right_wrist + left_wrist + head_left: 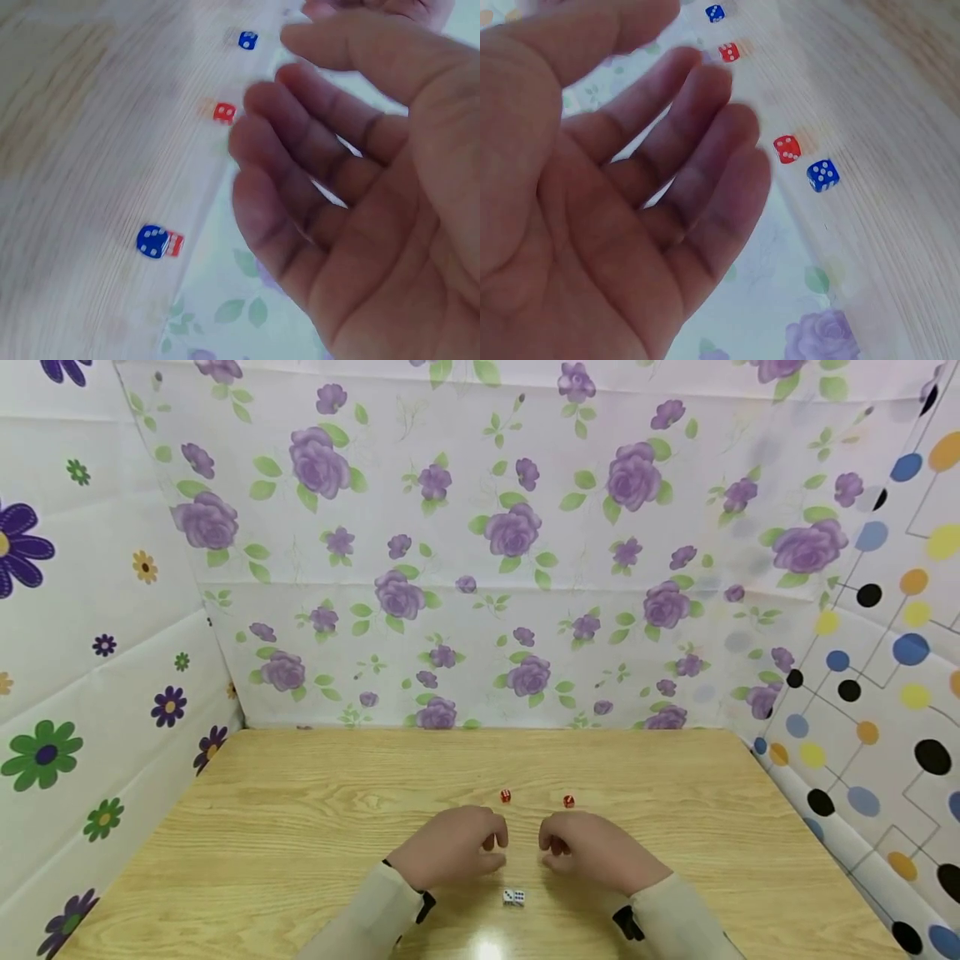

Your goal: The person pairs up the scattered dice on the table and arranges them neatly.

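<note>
Over the table, my left hand [459, 847] and right hand [594, 852] face each other with loosely curled fingers, holding nothing. Beyond them in the head view are a left red die [506, 796] and a right red die [568, 802]. Two white dice [513, 897] with dark pips sit side by side on the near side, between the wrists. Past my left fingers, the left wrist view shows red dice [787, 149] and blue dice [823, 175]. The right wrist view also has blue dice [153, 241] and red dice [224, 112]; no blue ones show in the head view.
The wood-grain table [315, 793] meets a white cloth with purple roses [513, 531] at its back edge. A flower-patterned cloth [97, 610] hangs on the left, and a dotted cloth [885, 693] on the right.
</note>
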`<state>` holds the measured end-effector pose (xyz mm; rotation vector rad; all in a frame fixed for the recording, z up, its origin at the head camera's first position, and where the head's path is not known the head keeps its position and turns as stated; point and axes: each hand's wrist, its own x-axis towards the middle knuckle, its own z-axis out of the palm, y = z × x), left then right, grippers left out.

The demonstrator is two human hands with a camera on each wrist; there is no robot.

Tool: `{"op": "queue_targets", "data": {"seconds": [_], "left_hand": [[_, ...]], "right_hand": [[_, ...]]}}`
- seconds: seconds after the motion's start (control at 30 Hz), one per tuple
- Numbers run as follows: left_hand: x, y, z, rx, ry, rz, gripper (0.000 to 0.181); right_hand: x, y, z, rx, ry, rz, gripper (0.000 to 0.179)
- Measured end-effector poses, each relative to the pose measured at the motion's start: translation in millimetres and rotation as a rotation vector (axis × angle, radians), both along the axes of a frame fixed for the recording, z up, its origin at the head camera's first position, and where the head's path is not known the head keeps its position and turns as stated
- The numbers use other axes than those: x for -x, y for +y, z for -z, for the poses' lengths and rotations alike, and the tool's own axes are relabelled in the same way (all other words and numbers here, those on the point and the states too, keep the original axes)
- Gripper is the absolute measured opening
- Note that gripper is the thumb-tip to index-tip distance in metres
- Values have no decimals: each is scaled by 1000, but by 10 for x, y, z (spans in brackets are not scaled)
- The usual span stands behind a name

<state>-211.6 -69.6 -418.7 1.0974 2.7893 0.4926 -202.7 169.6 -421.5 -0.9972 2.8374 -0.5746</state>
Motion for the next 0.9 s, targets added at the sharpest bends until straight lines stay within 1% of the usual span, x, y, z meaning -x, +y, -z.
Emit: {"op": "queue_targets", "data": {"seconds": [0.07,0.2,0.27,0.33,0.4,0.47,0.53,0.7,0.9], "left_hand": [[28,-13,-4,-17,35,-39,16],[82,-57,7,-45,112,-117,19],[110,-84,24,-60,128,-147,21],[136,-108,42,-66,130,-175,23],[165,-128,66,-69,124,-197,24],[205,-150,92,-69,114,-216,24],[245,-164,120,-65,102,-233,25],[332,-172,177,-46,71,-251,26],[379,-159,210,-32,35,-254,24]], "right_hand": [[12,29,-8,-16,49,61,8],[55,112,25,-37,177,165,11],[81,171,54,-35,223,214,10],[103,232,74,-33,241,264,10],[122,287,90,-37,236,312,11],[153,322,106,-50,204,352,11],[186,342,121,-67,172,371,11],[257,352,170,-89,114,364,14],[323,347,262,-88,74,352,14]]}}
